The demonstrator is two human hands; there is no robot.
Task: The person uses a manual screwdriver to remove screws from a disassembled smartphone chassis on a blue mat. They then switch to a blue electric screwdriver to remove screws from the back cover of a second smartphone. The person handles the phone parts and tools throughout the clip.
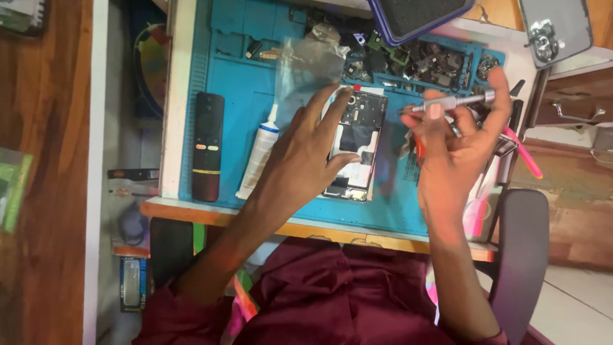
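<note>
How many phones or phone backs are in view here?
2: an opened phone on the blue mat under the left hand; a grey phone back top right. Others may be hidden.

A phone repair workshop: blue repair mat (242, 83), opened phone (357, 144), loose parts (421, 64), precision screwdriver (450, 102).

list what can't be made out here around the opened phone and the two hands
- Head view: the opened phone's left half is hidden under the left hand.
- The screwdriver tip is blurred; contact unclear.
- Small parts on the blue mat are too small to identify.
- The dark case is cut off by the top edge.
</note>
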